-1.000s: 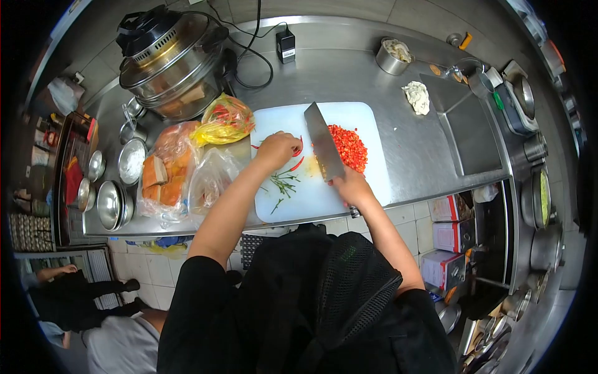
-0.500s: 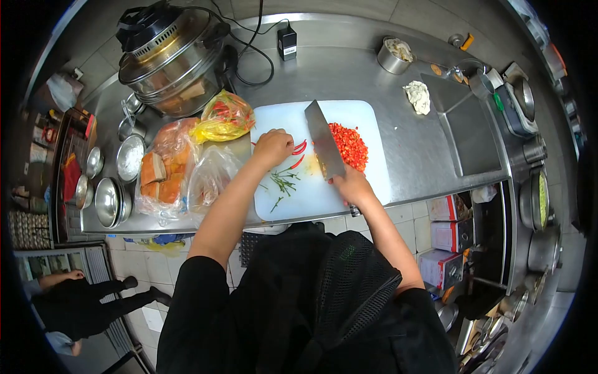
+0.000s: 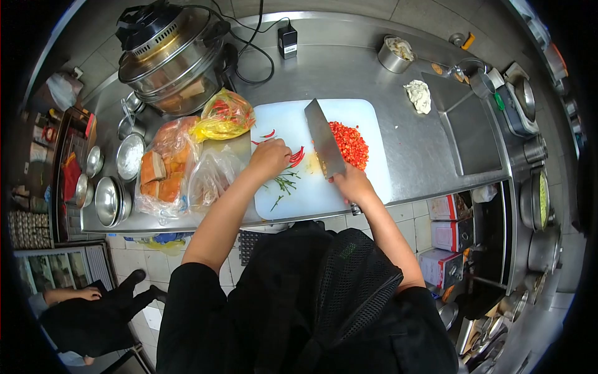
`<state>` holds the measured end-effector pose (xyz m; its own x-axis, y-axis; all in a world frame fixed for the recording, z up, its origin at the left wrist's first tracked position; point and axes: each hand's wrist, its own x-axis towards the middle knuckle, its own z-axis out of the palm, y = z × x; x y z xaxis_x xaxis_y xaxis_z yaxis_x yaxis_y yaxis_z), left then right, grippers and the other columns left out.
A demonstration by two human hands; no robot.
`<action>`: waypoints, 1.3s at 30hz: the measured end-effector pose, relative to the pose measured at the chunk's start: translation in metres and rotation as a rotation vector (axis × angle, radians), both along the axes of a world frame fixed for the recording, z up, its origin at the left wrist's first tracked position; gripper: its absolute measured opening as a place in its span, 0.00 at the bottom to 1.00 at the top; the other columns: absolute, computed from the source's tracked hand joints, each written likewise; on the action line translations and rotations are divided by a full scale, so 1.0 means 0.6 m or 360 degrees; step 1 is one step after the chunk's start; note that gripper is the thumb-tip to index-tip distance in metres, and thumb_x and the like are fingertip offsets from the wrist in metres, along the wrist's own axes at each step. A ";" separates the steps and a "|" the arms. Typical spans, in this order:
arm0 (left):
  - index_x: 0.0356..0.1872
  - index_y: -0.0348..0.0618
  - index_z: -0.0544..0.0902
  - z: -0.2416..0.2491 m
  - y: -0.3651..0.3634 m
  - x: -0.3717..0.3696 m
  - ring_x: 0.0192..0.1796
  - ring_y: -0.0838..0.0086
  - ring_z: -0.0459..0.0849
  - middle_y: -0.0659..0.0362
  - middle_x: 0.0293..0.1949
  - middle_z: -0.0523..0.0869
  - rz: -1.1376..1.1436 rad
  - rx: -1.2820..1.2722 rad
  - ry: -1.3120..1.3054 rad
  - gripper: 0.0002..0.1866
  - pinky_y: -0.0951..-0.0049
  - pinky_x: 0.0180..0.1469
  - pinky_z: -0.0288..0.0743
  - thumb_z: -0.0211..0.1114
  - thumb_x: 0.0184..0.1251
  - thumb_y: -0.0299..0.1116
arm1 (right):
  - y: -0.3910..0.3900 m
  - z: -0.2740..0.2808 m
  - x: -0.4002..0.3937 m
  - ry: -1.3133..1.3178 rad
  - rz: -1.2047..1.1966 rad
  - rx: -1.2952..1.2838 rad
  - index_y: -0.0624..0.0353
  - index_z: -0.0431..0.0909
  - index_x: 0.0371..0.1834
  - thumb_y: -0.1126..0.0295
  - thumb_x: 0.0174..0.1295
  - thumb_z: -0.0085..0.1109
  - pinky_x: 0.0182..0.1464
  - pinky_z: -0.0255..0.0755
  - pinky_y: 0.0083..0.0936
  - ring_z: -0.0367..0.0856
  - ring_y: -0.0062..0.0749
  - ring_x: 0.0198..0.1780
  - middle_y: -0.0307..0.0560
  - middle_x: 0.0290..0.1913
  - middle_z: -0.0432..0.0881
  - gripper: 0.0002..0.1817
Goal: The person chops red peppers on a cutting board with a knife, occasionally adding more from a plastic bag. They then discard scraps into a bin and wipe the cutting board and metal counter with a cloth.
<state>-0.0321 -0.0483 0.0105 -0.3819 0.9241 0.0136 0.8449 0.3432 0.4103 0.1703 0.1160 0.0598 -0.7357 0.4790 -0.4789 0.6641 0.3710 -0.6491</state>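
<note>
A white cutting board (image 3: 361, 181) lies on the steel counter. My right hand (image 3: 352, 183) grips the handle of a broad cleaver (image 3: 324, 138), its blade resting on the board next to a pile of chopped red chili (image 3: 348, 144). My left hand (image 3: 271, 158) presses down on a few whole red chilies (image 3: 297, 155) just left of the blade. Green chili stems (image 3: 284, 184) lie scattered below my left hand. One loose chili (image 3: 268, 133) lies higher up on the board.
Left of the board are a yellow bag of chilies (image 3: 223, 118), clear bags holding orange pieces (image 3: 165, 168), steel bowls (image 3: 109, 201) and a glass-bowl oven (image 3: 168, 59). A sink (image 3: 467, 134) lies at right. Another person (image 3: 81, 315) is at lower left.
My left hand has slid down and right, gathering the whole chilies closer to the blade. The cleaver has barely moved. The person at lower left has shifted position.
</note>
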 end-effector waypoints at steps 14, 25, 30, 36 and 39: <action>0.38 0.45 0.85 0.009 -0.006 0.043 0.50 0.65 0.77 0.60 0.40 0.80 0.0047 0.0199 0.0293 0.14 0.62 0.53 0.70 0.73 0.52 0.38 | -0.001 0.001 -0.002 -0.0009 0.0021 0.0013 0.70 0.69 0.59 0.64 0.66 0.51 0.30 0.78 0.36 0.81 0.40 0.19 0.59 0.29 0.84 0.23; 0.31 0.44 0.86 -0.005 0.010 0.033 0.46 0.65 0.78 0.61 0.34 0.81 -0.0103 0.0208 0.0254 0.06 0.62 0.49 0.69 0.70 0.57 0.34 | -0.006 -0.001 -0.001 0.0045 0.0016 0.0035 0.69 0.69 0.60 0.64 0.65 0.52 0.30 0.78 0.36 0.81 0.41 0.19 0.60 0.29 0.83 0.24; 0.27 0.45 0.85 -0.007 0.020 0.030 0.46 0.66 0.79 0.61 0.32 0.81 -0.0229 0.0141 0.0422 0.03 0.62 0.48 0.70 0.66 0.56 0.32 | -0.009 0.007 -0.001 0.0087 0.0031 0.0072 0.69 0.72 0.56 0.64 0.64 0.52 0.31 0.78 0.37 0.81 0.41 0.19 0.59 0.28 0.83 0.22; 0.24 0.43 0.84 0.000 0.031 0.024 0.46 0.65 0.80 0.57 0.33 0.83 -0.0398 0.0114 0.0453 0.07 0.65 0.50 0.71 0.58 0.55 0.25 | 0.002 0.039 -0.049 0.0063 0.0274 0.0416 0.66 0.75 0.50 0.64 0.64 0.50 0.33 0.79 0.38 0.83 0.42 0.21 0.54 0.25 0.84 0.18; 0.24 0.42 0.84 0.004 0.046 0.025 0.46 0.65 0.80 0.57 0.34 0.84 -0.0498 0.0095 0.0491 0.06 0.66 0.50 0.72 0.58 0.54 0.25 | 0.007 0.075 -0.080 -0.0170 0.0378 0.0213 0.66 0.76 0.49 0.65 0.65 0.48 0.35 0.79 0.39 0.84 0.43 0.22 0.54 0.26 0.85 0.17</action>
